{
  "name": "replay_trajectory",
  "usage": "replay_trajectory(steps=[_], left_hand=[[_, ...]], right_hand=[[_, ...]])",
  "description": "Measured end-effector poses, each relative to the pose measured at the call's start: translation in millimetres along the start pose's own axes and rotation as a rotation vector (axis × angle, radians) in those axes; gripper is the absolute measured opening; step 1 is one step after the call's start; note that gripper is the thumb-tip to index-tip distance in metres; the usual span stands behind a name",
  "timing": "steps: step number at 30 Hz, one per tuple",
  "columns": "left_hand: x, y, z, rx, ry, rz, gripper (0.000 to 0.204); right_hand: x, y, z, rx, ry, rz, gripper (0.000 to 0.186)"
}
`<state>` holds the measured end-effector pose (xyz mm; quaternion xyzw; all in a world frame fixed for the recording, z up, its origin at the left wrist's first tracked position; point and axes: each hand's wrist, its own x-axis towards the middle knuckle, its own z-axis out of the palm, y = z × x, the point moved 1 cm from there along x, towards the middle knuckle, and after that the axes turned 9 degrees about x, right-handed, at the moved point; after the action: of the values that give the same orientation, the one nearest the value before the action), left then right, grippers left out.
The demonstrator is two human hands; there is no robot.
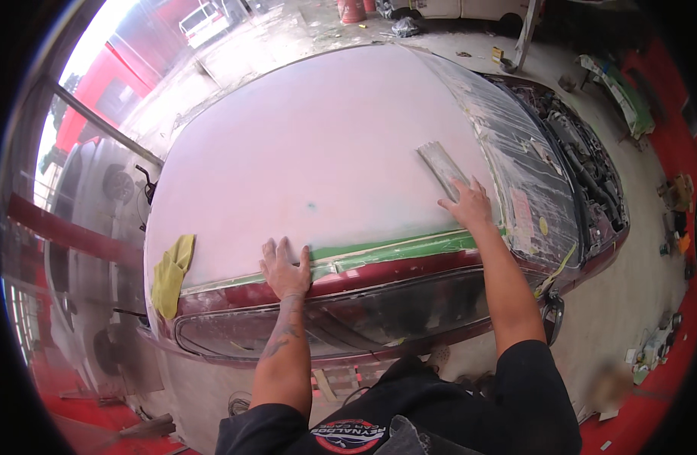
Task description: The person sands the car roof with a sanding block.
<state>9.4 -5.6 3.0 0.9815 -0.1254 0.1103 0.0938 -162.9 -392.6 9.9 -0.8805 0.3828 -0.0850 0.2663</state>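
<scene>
I see the car roof (310,144) clouded pale pink and white. At two o'clock the block (441,168) is dull grey, the windshield (519,140) dark with whitish streaks. The strip (439,245) just past three is green, the car's side (371,277) maroon at six, the cloth (171,274) yellow past eight, my shirt (447,406) black.

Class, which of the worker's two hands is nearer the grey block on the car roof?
The right hand: its fingers are at the grey block, while the left hand rests apart, near the edge of the roof.

A car body workshop: chalky pink car roof (303,152), uncovered engine bay (587,155), apparently another vehicle (90,189) leftward.
</scene>
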Motion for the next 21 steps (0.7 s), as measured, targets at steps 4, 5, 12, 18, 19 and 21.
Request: replay_trajectory(steps=[4,5,12,18,19,21], left_hand=[[-2,0,0,-0.007,0.011,-0.003,0.063],[-2,0,1,-0.019,0.024,0.008,0.062],[-2,-1,-1,-0.046,0.057,0.025,0.061],[-2,0,0,-0.053,0.062,0.016,0.062],[-2,0,-1,-0.054,0.063,0.011,0.062],[-2,1,-2,-0.051,0.052,0.010,0.062]], right_hand=[[7,-3,-1,0.007,-0.012,0.057,0.067],[9,-5,-2,-0.008,-0.004,0.079,0.065],[8,-17,-9,-0.091,0.025,0.072,0.053],[16,-12,-10,-0.087,0.021,0.081,0.050],[17,-11,-10,-0.089,0.016,0.088,0.050],[17,-13,-10,-0.091,0.009,0.090,0.050]])
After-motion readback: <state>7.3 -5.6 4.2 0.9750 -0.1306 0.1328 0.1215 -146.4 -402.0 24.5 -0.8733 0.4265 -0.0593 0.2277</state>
